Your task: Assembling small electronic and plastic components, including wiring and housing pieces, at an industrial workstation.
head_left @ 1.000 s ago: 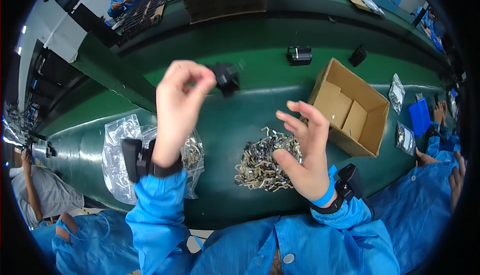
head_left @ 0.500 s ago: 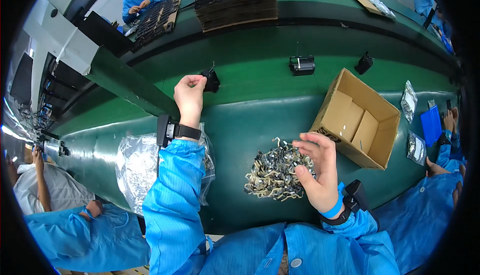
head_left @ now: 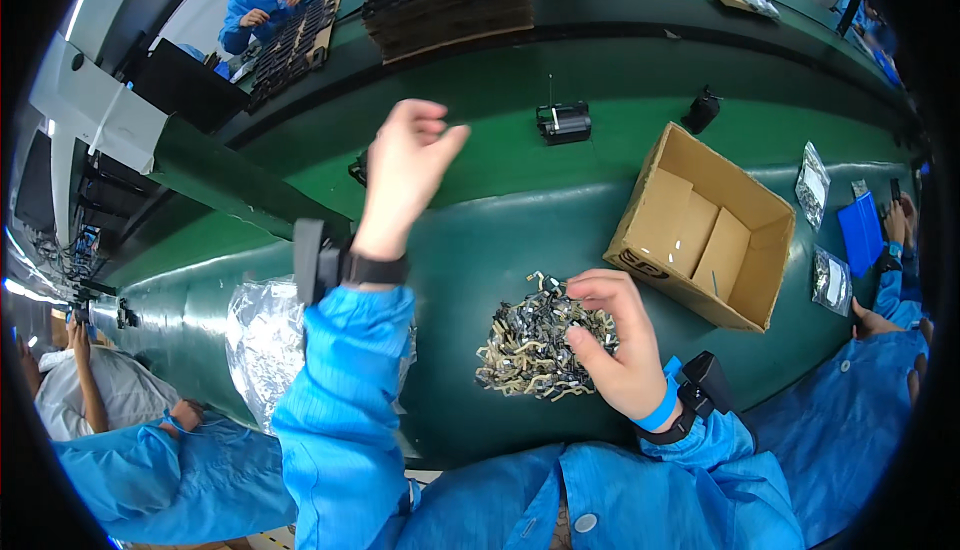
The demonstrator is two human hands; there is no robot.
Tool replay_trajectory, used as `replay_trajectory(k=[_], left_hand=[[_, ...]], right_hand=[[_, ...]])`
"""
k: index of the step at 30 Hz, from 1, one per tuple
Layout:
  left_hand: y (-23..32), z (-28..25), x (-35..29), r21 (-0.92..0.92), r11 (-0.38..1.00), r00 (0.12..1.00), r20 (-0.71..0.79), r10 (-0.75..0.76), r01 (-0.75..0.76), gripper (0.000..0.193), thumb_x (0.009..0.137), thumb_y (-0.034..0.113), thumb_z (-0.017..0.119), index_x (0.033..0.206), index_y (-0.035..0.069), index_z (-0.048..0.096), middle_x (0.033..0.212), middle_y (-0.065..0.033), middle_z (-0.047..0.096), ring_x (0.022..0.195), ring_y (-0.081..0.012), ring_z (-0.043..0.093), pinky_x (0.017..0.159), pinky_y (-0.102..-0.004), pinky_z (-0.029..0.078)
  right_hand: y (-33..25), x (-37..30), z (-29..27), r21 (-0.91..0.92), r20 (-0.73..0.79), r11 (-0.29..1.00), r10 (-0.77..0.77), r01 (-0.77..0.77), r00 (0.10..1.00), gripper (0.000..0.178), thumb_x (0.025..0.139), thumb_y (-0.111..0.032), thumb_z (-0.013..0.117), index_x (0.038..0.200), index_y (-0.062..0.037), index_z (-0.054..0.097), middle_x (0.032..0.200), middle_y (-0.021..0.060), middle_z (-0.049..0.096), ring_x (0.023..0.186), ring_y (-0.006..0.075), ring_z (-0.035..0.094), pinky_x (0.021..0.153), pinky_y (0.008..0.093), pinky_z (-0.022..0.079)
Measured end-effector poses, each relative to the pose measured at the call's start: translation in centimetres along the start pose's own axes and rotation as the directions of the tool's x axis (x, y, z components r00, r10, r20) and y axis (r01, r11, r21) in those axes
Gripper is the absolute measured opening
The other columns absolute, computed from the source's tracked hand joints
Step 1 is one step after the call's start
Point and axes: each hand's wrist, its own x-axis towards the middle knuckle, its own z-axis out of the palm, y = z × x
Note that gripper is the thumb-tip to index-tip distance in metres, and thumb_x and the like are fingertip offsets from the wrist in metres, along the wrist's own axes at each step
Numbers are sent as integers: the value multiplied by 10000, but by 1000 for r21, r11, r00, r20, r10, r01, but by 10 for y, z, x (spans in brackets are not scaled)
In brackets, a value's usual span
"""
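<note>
My left hand (head_left: 408, 175) is raised over the green belt, thumb and fingers apart, with nothing visible in it. Partly hidden behind it is a small black device (head_left: 358, 167). My right hand (head_left: 620, 350) rests at the right side of a pile of small cable pieces (head_left: 540, 340), cream and black with shiny metal ends. Its fingers are curved and spread, touching or nearly touching the pile.
An open cardboard box (head_left: 640, 235) stands right of the pile, a few small pieces inside. Left lies a clear plastic bag (head_left: 262, 345). Black devices (head_left: 565, 123) sit on the belt. Small bags (head_left: 832, 280) and a blue tray (head_left: 860, 235) lie right. Co-workers sit around.
My left hand has let go of the black device and moved right, its fingers spreading. The devices on the belt have shifted left. My right hand stays beside the pile.
</note>
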Motion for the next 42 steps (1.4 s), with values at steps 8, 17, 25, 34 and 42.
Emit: replay_trajectory(k=[8, 17, 25, 34, 42], left_hand=[[-35, 111, 41, 107, 990, 994, 72, 83, -91, 758, 667, 258, 840, 1284, 3, 481, 1263, -223, 573, 1192, -333, 552, 986, -363, 449], [-42, 110, 41, 21, 998, 988, 139, 60, -63, 505, 678, 161, 827, 1088, 16, 571, 1105, -162, 647, 1078, -272, 621, 938, -349, 477], [-43, 127, 42, -131, 988, 984, 143, 103, -85, 588, 633, 117, 829, 1151, 9, 572, 1087, -145, 676, 1000, -285, 651, 879, -360, 509], [-8, 64, 22, 7, 989, 988, -44, 151, -151, 426, 726, 103, 765, 1121, 35, 619, 798, -67, 677, 704, -148, 646, 682, -289, 519], [63, -14, -75, 156, 974, 979, -95, 179, -163, 468, 721, 52, 783, 1145, 55, 586, 731, -58, 639, 663, -99, 617, 612, -246, 489]], right_hand=[[9, -8, -6, -301, 46, 953, 39, -23, 998, 277, 797, -6, 638, 1059, -30, 552, 1090, 166, 550, 1015, 374, 556, 879, 401, 452], [17, -9, -6, -453, 46, 891, 68, -40, 997, 256, 772, 31, 637, 1011, -25, 561, 1032, 155, 547, 976, 370, 547, 834, 420, 449], [17, -6, 1, -592, 99, 805, 15, 47, 995, 240, 760, 15, 659, 985, -42, 599, 972, 128, 547, 916, 338, 542, 794, 413, 456], [27, -2, 5, -574, 147, 808, -58, 133, 987, 136, 751, -1, 669, 846, -55, 588, 857, 90, 554, 820, 307, 522, 718, 403, 444], [29, 1, -3, -530, 170, 837, -54, 137, 984, 114, 762, 21, 652, 834, -43, 592, 855, 96, 577, 813, 305, 534, 705, 391, 439]])
